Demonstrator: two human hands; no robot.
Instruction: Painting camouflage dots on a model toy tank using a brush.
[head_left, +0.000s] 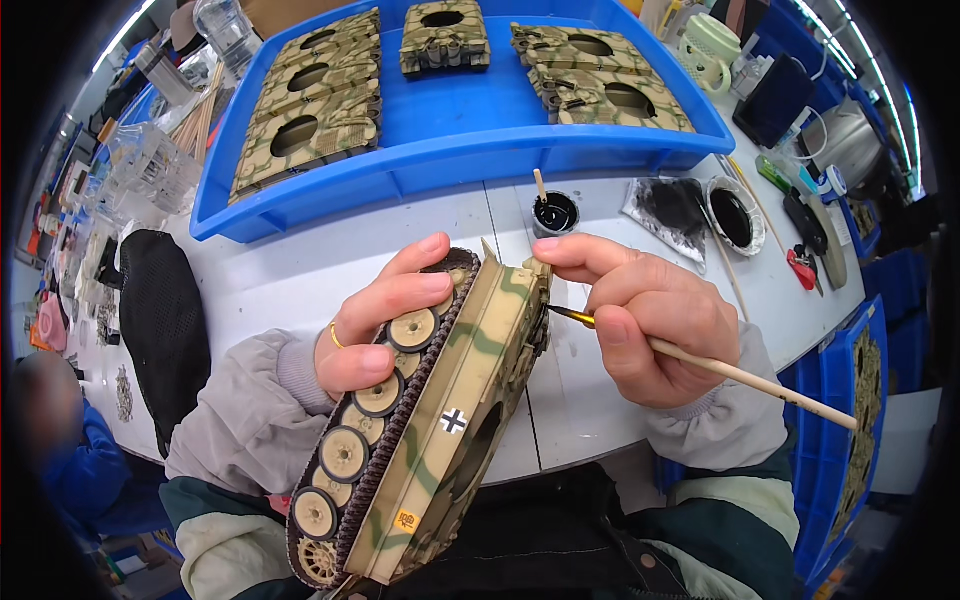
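Observation:
My left hand (385,310) is closed around the track side of a camouflaged model tank hull (470,365), which is tilted on its side over the table's near edge. Its dark track (395,430) and tan road wheels face left. Between the thumb and fingers of my right hand (655,325) is a thin paintbrush (750,380) with a pale wooden handle. The brush's dark tip touches or nearly touches the hull's far end, and my right index finger rests by that same end. A small cup of black paint (555,213) with a stick in it stands just beyond.
A blue tray (450,160) holding several camouflaged hulls (315,140) spans the back. At right are a bowl of black paint (735,215), a stained plastic sheet (665,210) and small tools. A black mesh item (165,330) lies left. Another person (60,430) is at far left.

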